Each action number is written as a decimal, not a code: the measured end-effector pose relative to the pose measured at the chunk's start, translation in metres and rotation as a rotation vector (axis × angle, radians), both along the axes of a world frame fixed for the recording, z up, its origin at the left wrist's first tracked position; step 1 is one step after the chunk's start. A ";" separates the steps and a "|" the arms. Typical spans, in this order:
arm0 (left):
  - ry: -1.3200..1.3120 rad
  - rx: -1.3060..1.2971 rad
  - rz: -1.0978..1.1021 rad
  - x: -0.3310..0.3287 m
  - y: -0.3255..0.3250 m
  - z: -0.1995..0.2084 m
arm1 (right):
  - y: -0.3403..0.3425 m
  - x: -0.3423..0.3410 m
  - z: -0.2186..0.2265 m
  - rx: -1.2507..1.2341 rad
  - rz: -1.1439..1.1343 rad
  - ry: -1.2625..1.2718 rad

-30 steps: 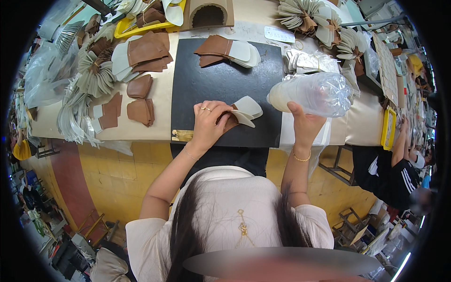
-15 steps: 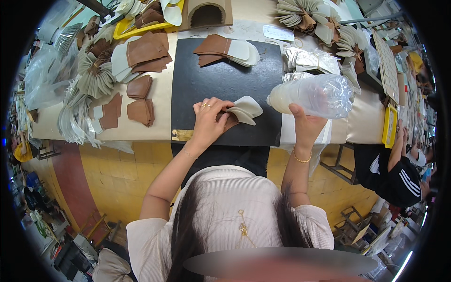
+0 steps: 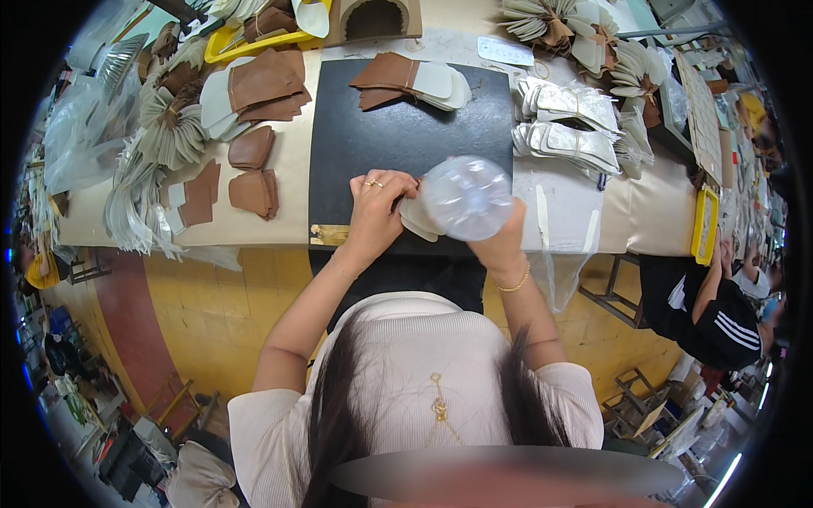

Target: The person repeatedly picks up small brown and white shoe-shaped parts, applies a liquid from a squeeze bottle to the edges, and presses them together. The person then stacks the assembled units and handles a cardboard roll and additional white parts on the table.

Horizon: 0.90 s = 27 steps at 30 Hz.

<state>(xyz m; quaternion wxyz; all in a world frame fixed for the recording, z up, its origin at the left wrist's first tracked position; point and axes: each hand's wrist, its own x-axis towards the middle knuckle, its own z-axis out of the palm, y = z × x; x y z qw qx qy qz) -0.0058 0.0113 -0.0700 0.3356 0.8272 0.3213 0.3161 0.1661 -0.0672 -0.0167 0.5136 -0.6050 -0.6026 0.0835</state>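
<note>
My left hand [image 3: 378, 207] pinches a small fan of white and brown leather pieces [image 3: 416, 222] over the near part of the black mat [image 3: 356, 140]. In my right hand [image 3: 501, 241] is a clear plastic bottle [image 3: 468, 199], its round base facing up toward me. The bottle is over the right side of the leather pieces and hides part of them; whether it touches them I cannot tell. Its neck is out of sight below. Farther up the mat lies a tied bundle of brown and white pieces [image 3: 412, 83].
Brown and white stacks [image 3: 264, 89] lie left of the mat, with two small brown piles [image 3: 253, 193] nearer. White tied bundles [image 3: 567, 144] lie to its right. A yellow tray [image 3: 254, 42] stands far left. Another person's arm [image 3: 710, 271] is at the far right.
My right hand has brought the bottle leftward to the leather pieces and turned it from lying sideways to base-up. My left hand has shifted slightly and keeps its hold on the pieces.
</note>
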 end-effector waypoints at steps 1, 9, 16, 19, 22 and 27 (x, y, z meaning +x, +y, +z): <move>0.006 -0.008 -0.001 -0.001 0.001 -0.001 | -0.001 0.011 0.006 0.004 -0.051 -0.243; 0.012 0.007 -0.009 -0.002 0.001 -0.004 | 0.004 -0.001 0.007 -0.073 -0.064 -0.021; 0.011 -0.007 -0.007 -0.004 0.002 -0.004 | 0.025 0.015 0.014 -0.198 -0.306 0.214; 0.052 -0.012 -0.017 -0.003 0.002 -0.004 | 0.033 0.004 0.009 -0.201 -0.188 0.268; 0.078 -0.030 -0.027 -0.004 0.003 0.000 | 0.038 -0.004 0.004 -0.223 -0.111 0.024; 0.074 0.004 0.007 -0.001 0.002 0.002 | 0.026 0.037 0.012 -0.196 -0.422 0.101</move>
